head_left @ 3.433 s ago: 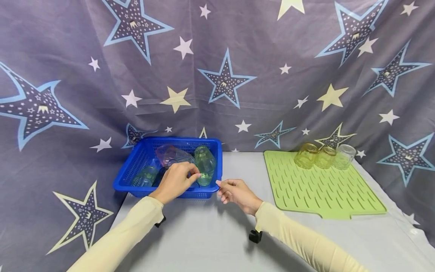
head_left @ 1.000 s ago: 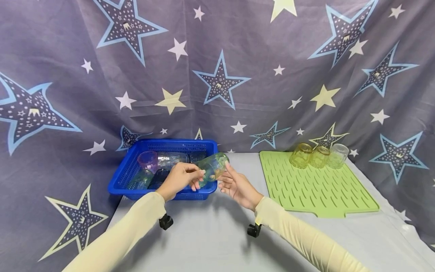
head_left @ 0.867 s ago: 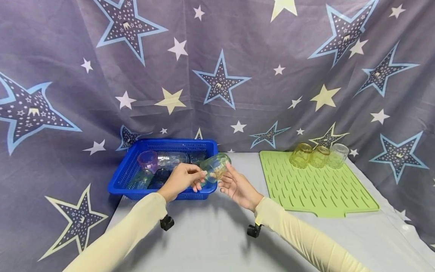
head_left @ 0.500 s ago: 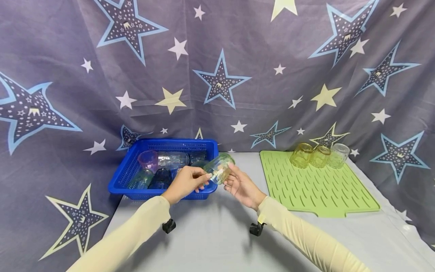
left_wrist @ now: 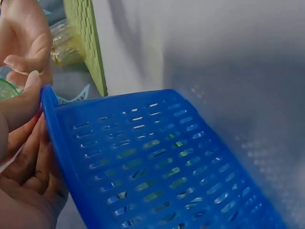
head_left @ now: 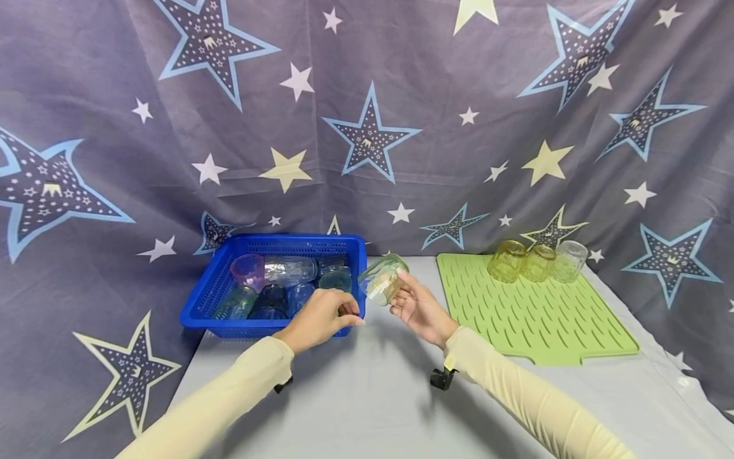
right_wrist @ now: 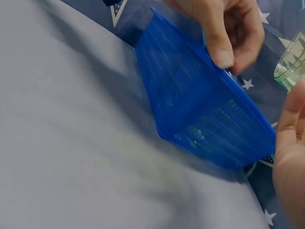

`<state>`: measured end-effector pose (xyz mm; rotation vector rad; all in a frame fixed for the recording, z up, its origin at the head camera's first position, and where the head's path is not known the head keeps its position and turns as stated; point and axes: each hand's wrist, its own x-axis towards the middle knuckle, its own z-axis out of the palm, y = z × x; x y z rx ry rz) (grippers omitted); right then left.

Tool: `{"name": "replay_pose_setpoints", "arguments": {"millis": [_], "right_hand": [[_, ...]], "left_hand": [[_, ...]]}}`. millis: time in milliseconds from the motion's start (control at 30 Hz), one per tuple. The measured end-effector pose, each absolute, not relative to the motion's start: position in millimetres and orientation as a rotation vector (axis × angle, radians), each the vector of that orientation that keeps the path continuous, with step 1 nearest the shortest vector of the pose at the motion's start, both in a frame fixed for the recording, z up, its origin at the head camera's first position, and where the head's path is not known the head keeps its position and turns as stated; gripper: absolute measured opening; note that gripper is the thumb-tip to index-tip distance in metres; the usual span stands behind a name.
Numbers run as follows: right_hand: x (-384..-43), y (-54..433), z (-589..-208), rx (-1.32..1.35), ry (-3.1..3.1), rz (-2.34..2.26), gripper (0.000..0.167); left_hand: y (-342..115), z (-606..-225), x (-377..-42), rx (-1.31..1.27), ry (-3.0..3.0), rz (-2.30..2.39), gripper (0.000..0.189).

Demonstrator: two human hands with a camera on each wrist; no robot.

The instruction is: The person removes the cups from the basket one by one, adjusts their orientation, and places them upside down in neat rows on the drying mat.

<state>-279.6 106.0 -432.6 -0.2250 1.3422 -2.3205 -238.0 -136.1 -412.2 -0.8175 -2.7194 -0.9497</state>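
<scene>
My right hand (head_left: 421, 310) holds a pale green drinking glass (head_left: 383, 279) between thumb and fingers. The glass is tilted in the air, just right of the blue plastic basket (head_left: 188, 317). In the right wrist view only part of the glass (right_wrist: 293, 59) shows, at the right edge. Over the basket's front right corner hovers my left hand (head_left: 323, 317), its fingers loosely curled with nothing between them. Its thumb (left_wrist: 21, 107) is close to the basket rim in the left wrist view; whether it touches cannot be told. Several glasses lie in the basket, among them a pink one (head_left: 248, 269).
A green ridged drying mat (head_left: 545, 325) lies on the right of the grey-white table (head_left: 367, 401). At its back stand two yellow glasses (head_left: 507, 262) and one clear glass (head_left: 569, 262), side by side and upside down. A star-patterned curtain (head_left: 447, 57) hangs behind.
The pale green glass has come up out of the basket and moved right. Both hands held it half a second ago; now the left hand has let go and drawn back slightly.
</scene>
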Motion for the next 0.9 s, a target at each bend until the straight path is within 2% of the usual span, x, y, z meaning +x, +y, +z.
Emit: {"name": "replay_pose_setpoints", "arguments": {"millis": [300, 700, 900], "right_hand": [[-299, 124, -438, -0.176, 1.423, -2.367, 0.035], [-329, 161, -445, -0.154, 1.645, -2.362, 0.022], [-342, 181, -448, -0.125, 1.864, -2.334, 0.032]], "left_hand": [[-135, -404, -229, -0.868, -2.673, -0.528, 0.015], [-132, -396, -227, -0.931, -2.702, -0.391, 0.019], [-131, -399, -226, -0.941, -2.654, -0.343, 0.02]]}}
